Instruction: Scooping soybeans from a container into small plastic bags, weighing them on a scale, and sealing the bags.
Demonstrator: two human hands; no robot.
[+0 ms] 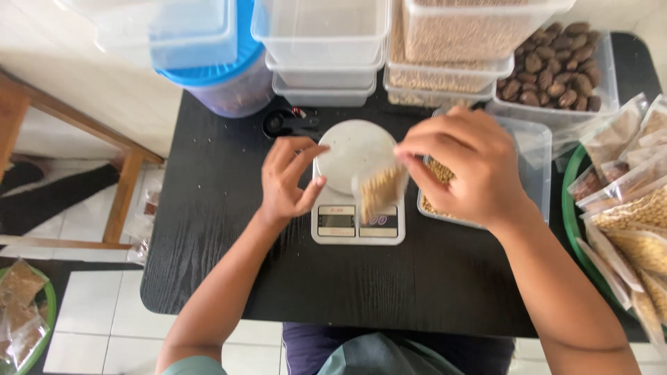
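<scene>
Nut tub: a clear tub (pixel 556 80) at the far right of the black table (pixel 222 208) is holding dark brown nuts.
Stacked tubs: clear lidded tubs (pixel 451 48) at the far middle are holding pale beige grain; the clear tubs (pixel 323 48) to their left are looking empty.
Blue-lidded jar: a round jar (pixel 222 76) is standing at the far left, its contents unclear.
Shallow tray: a clear tray (pixel 531 163) right of the scale is holding tan beans, partly hidden by the right hand.
Basket: a green-rimmed basket (pixel 571 208) at the right edge is holding filled clear packets (pixel 639 229).
Scale: a white kitchen scale (pixel 358 201) is sitting mid-table.
Small bag: a blurred clear bag of tan beans (pixel 381 191) is hanging over the scale's near right part.
Right hand: the right hand (pixel 465 163) is pinching the bag's top between closed fingertips.
Left hand: the left hand (pixel 292 180) is hovering loosely open at the scale's left edge, gripping nothing.
</scene>
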